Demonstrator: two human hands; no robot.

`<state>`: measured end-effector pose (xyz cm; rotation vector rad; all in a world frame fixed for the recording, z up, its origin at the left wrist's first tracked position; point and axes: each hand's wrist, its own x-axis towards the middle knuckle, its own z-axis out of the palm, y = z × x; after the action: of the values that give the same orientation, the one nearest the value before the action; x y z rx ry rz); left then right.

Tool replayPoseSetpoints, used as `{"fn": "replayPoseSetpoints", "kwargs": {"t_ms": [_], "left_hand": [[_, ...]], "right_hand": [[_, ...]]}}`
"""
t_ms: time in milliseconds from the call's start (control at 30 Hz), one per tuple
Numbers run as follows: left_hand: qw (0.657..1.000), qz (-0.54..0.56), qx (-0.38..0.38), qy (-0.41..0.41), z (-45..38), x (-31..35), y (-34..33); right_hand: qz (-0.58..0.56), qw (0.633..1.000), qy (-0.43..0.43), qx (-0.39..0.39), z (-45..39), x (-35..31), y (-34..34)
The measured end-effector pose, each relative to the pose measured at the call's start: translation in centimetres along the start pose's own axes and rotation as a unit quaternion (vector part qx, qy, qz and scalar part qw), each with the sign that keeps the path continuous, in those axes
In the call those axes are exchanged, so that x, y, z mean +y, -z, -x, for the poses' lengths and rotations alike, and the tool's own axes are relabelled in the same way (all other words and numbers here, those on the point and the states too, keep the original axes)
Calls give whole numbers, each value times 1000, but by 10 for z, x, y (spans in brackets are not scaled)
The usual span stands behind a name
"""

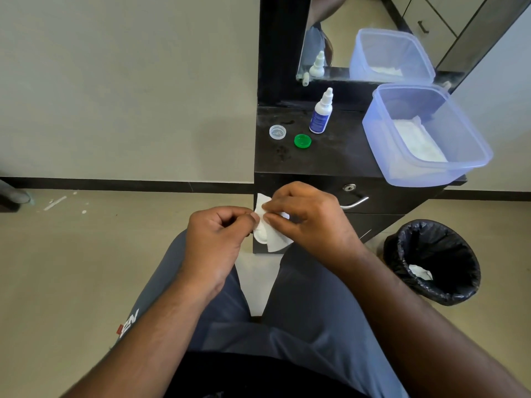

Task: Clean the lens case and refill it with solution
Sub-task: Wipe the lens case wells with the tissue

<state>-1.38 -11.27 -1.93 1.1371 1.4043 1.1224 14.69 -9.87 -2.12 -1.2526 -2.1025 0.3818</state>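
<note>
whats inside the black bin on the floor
A crumpled white tissue lies on the black liner of the bin. The near wall hides part of the bottom, so anything there cannot be seen.

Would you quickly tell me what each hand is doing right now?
Left hand: fingers curled, pinching the white lens case.
Right hand: fingers pinching the white tissue against the case.
</note>
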Motion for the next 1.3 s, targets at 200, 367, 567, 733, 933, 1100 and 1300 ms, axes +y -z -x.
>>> {"fn": "replayPoseSetpoints", "kwargs": {"t_ms": [200, 367, 567, 733, 933, 1100, 1300], "left_hand": [[1000, -12, -18, -4, -1, 2, 0], [1000, 3, -5, 8, 1, 3, -3], [999, 4, 15, 30, -1, 2, -1], [1000, -17, -11, 20, 2, 1, -3], [999, -28, -27, 5, 3, 4, -5], [999, -19, -24, -12, 3, 6, -6], [1000, -1, -13, -7, 2, 5, -6]], "right_hand": [[-56, 996, -56, 27, 3, 2, 4], [11, 999, -2, 49, 7, 6, -4], [80, 992, 71, 65, 11, 13, -6], [80, 994, 61, 42, 8, 10, -4], [82, 995, 7, 58, 9, 1, -6], [94, 991, -19, 91, 14, -3, -3], [22, 995, -80, 47, 17, -10, -2]]}}
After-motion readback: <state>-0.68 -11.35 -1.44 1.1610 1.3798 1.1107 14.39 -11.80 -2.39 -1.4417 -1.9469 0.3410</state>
